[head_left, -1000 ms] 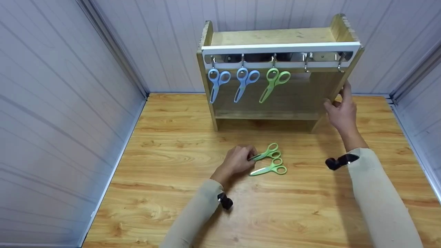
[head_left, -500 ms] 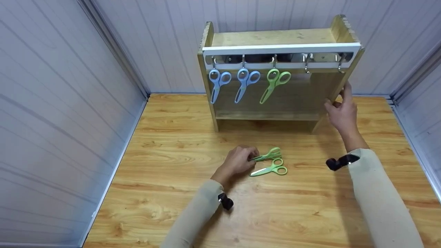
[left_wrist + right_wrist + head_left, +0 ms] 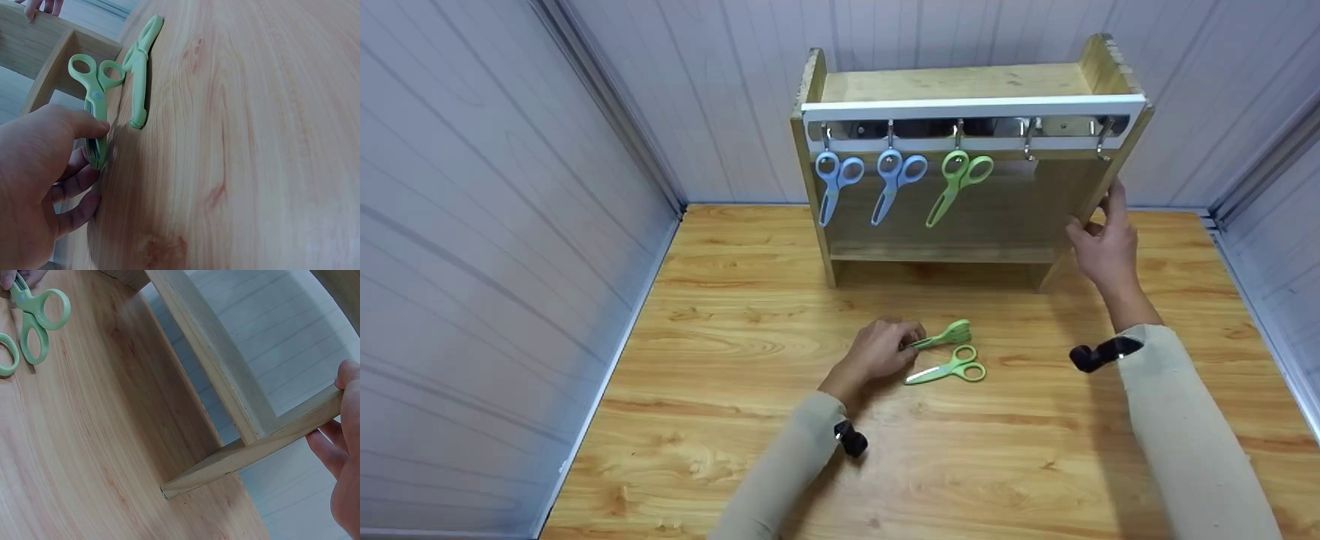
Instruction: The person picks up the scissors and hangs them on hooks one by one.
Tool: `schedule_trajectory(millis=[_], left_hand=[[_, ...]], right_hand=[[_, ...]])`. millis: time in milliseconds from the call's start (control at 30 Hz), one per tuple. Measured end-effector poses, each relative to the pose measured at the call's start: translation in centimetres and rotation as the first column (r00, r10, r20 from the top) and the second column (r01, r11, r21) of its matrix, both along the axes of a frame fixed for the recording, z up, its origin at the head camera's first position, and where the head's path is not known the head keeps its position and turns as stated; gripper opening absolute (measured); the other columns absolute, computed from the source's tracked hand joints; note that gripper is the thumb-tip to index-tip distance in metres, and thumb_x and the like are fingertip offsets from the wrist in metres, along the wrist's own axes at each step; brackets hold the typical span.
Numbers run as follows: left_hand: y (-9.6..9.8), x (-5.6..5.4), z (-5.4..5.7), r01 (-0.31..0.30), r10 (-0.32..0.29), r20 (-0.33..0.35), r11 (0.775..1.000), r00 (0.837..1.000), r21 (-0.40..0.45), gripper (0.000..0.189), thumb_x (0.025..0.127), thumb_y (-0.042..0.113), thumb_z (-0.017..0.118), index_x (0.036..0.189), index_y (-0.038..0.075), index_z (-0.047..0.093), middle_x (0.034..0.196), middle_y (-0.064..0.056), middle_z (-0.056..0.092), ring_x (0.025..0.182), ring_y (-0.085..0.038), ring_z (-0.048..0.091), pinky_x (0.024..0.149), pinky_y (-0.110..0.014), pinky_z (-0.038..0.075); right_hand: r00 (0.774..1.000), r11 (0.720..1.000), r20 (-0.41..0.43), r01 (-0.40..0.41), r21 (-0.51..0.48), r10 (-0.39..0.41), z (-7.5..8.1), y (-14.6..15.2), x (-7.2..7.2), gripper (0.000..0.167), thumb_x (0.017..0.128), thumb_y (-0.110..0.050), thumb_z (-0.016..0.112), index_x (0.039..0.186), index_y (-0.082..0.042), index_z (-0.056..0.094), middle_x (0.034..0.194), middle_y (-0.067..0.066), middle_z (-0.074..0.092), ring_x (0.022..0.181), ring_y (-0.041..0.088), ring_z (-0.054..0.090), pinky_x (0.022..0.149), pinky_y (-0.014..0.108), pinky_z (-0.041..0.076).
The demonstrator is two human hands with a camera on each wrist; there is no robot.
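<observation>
My left hand pinches a pair of green scissors by the blade end, low over the table. In the left wrist view the thumb lies across the blades, and the handle loops of these scissors point away from the hand. A second pair of green scissors lies on the table just beside them. My right hand grips the right side panel of a wooden shelf, thumb on the inner side and fingers outside. Two blue scissors and one green pair hang by a loop from the shelf's hooks.
The wooden shelf stands near the back wall, with a white hook rail across its front. Its two rightmost hooks carry nothing. Panelled walls enclose the wood-patterned table at the left, back and right.
The scissors in my left hand have turned from lying flat to standing on edge, their loops now overlapping in the head view. The right hand stays on the shelf's side.
</observation>
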State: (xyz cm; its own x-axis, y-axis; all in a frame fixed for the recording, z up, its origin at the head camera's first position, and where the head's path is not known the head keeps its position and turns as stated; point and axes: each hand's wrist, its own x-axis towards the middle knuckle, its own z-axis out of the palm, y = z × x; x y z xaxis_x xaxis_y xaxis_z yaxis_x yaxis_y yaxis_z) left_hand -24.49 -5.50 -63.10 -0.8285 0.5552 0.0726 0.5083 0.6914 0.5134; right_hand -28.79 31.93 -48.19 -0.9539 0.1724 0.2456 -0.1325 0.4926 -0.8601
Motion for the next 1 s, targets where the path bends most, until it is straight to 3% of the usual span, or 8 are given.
schedule_trajectory(millis=[200, 333, 533, 633, 700, 767, 833, 1000], left_hand=[[-0.1, 0.4, 0.9, 0.007, -0.007, 0.002, 1.0, 1.0, -0.007, 0.016, 0.107, 0.026, 0.074, 0.122, 0.026, 0.079, 0.107, 0.007, 0.083, 0.101, -0.013, 0.075, 0.084, -0.035, 0.06], [-0.1, 1.2, 2.6, 0.017, -0.017, -0.003, 1.0, 1.0, -0.002, 0.016, 0.107, 0.022, 0.074, 0.122, 0.021, 0.079, 0.108, 0.002, 0.084, 0.101, -0.017, 0.077, 0.085, -0.037, 0.061], [0.0, 2.0, 3.8, 0.008, -0.009, -0.011, 1.0, 1.0, -0.016, 0.016, 0.109, 0.021, 0.071, 0.123, 0.018, 0.078, 0.111, 0.0, 0.086, 0.104, -0.02, 0.079, 0.091, -0.041, 0.062], [0.1, 2.2, 4.4, -0.004, 0.004, 0.006, 0.999, 1.0, -0.032, 0.017, 0.109, 0.021, 0.071, 0.124, 0.018, 0.078, 0.113, 0.0, 0.086, 0.107, -0.021, 0.079, 0.093, -0.04, 0.062], [0.1, 2.3, 4.5, -0.009, 0.009, 0.007, 0.999, 1.0, -0.035, 0.016, 0.109, 0.02, 0.071, 0.124, 0.019, 0.078, 0.112, 0.0, 0.086, 0.106, -0.02, 0.079, 0.091, -0.038, 0.062], [0.1, 2.3, 4.6, -0.01, 0.01, 0.004, 0.999, 1.0, -0.032, 0.015, 0.109, 0.019, 0.072, 0.123, 0.019, 0.077, 0.11, 0.0, 0.086, 0.103, -0.02, 0.079, 0.088, -0.037, 0.061], [0.1, 2.3, 4.6, -0.009, 0.009, 0.002, 1.0, 1.0, -0.02, 0.015, 0.108, 0.019, 0.071, 0.122, 0.019, 0.077, 0.109, -0.001, 0.086, 0.099, -0.02, 0.079, 0.086, -0.037, 0.061], [0.0, 2.2, 4.8, -0.008, 0.008, -0.017, 1.0, 1.0, 0.008, 0.015, 0.108, 0.019, 0.071, 0.121, 0.018, 0.077, 0.107, -0.002, 0.085, 0.09, -0.017, 0.072, 0.082, -0.036, 0.058]], right_hand=[[1.0, 1.0, 0.001, -0.001, 0.004, 0.001, 0.0, 0.0, 0.0, 0.088, 0.108, -0.014, 0.059, 0.182, -0.031, 0.014, 0.182, 0.022, 0.038, 0.143, 0.057, 0.063, 0.096, 0.016, 0.058], [1.0, 1.0, -0.004, -0.001, 0.002, 0.001, 0.0, 0.0, -0.1, 0.088, 0.108, -0.013, 0.059, 0.182, -0.031, 0.015, 0.182, 0.022, 0.037, 0.143, 0.057, 0.064, 0.093, 0.012, 0.056], [1.0, 1.0, 0.011, 0.011, 0.015, -0.012, 0.0, 0.1, -0.1, 0.088, 0.108, -0.012, 0.059, 0.182, -0.031, 0.013, 0.183, 0.022, 0.035, 0.145, 0.056, 0.063, 0.115, 0.045, 0.059], [1.0, 1.0, 0.008, 0.009, -0.003, -0.009, 0.0, 0.0, 0.0, 0.087, 0.108, -0.012, 0.059, 0.181, -0.031, 0.016, 0.182, 0.022, 0.038, 0.144, 0.056, 0.064, 0.111, 0.033, 0.061], [1.0, 1.0, 0.003, 0.006, -0.013, -0.006, -0.1, 0.0, 0.1, 0.087, 0.107, -0.011, 0.059, 0.181, -0.031, 0.017, 0.181, 0.022, 0.039, 0.143, 0.056, 0.064, 0.1, 0.017, 0.059], [1.0, 1.0, 0.002, 0.003, -0.023, -0.003, -0.1, -0.1, 0.1, 0.086, 0.107, -0.011, 0.058, 0.181, -0.031, 0.018, 0.181, 0.022, 0.04, 0.142, 0.056, 0.064, 0.091, 0.011, 0.055], [1.0, 1.0, 0.004, 0.005, -0.014, -0.004, 0.0, -0.1, 0.2, 0.087, 0.107, -0.011, 0.058, 0.181, -0.031, 0.017, 0.182, 0.022, 0.038, 0.143, 0.056, 0.064, 0.099, 0.018, 0.059], [1.0, 1.0, 0.004, 0.008, -0.004, -0.008, 0.1, -0.2, 0.1, 0.087, 0.107, -0.011, 0.058, 0.181, -0.031, 0.016, 0.182, 0.023, 0.036, 0.145, 0.057, 0.062, 0.119, 0.058, 0.055]])
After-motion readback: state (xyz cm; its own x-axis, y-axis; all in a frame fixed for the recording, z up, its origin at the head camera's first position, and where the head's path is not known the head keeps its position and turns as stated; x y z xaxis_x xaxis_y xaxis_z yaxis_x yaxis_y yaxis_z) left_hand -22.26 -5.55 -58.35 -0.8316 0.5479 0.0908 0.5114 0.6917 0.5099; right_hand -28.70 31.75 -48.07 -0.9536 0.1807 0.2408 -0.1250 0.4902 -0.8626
